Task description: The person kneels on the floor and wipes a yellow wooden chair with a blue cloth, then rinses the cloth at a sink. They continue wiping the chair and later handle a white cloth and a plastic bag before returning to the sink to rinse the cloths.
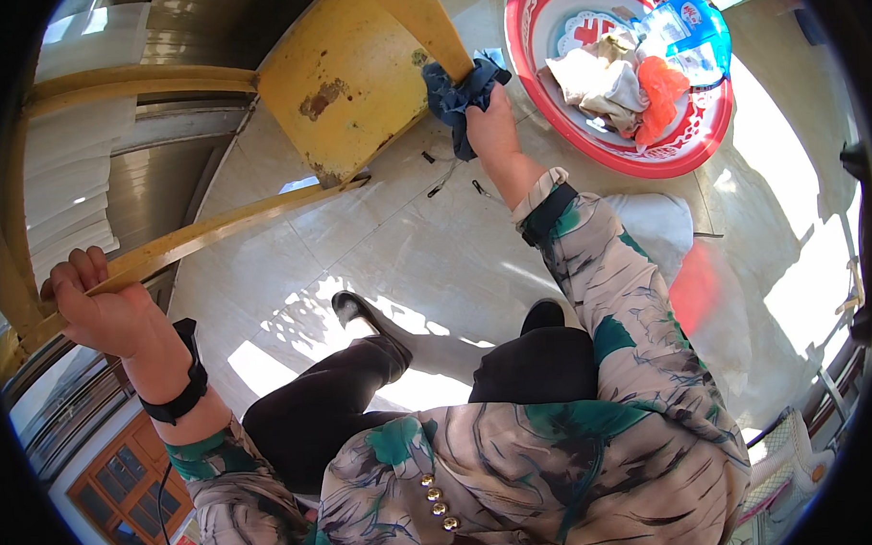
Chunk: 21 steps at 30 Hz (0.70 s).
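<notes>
My right hand (494, 130) grips a dark blue cloth (453, 99), which wraps around the lower end of a yellow leg (427, 24). Chipped paint and brown stains mark the broad yellow panel (343, 88) beside that leg. At the left, the fingers of my left hand (102, 309) curl around a long yellow rail (218, 233) of the same painted frame. The rail runs from the far left towards the panel's lower corner. How the panel and rail join is partly hidden.
A red-and-white enamel basin (691, 164) stands on the tiled floor (420, 233), holding pale cloths (602, 79), an orange-red plastic bag (660, 95) and a blue-and-clear plastic package (694, 33). Small dark clips (433, 190) lie on the tiles. White cloth (654, 218) rests by my right arm.
</notes>
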### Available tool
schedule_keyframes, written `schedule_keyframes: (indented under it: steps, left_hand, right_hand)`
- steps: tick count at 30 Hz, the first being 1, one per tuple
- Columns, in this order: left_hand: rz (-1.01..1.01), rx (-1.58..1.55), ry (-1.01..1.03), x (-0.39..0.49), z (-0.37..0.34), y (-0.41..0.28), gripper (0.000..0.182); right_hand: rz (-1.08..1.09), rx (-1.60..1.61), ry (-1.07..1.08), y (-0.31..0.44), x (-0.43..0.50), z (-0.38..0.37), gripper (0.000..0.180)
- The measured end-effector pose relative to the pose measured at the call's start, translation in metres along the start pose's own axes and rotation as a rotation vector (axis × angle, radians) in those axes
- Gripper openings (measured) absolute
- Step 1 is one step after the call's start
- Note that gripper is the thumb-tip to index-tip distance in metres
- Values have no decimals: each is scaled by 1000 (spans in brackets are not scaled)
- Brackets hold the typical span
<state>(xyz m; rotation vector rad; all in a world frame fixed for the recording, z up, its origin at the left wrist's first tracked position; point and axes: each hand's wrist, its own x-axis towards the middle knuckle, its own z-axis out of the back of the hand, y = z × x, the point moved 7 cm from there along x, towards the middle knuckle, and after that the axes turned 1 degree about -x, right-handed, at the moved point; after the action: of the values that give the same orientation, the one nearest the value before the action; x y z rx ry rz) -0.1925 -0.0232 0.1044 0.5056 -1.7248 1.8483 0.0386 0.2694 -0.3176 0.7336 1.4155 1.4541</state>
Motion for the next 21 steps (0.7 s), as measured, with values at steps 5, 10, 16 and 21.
schedule_keyframes:
  steps: [5,10,16,21]
  left_hand:
    - [24,-34,-7,-1,-3,-1,23]
    - [-12,-11,42,0,-2,-3,22]
    - [77,-80,62,2,3,8,28]
    - [87,-4,-3,1,2,8,36]
  right_hand:
    - [-187,237,163,-18,-30,-40,53]
    - [-43,172,271,-6,-75,-70,56]
    - [80,-8,116,-24,-106,-124,60]
    - [-155,-14,899,-14,-174,-185,55]
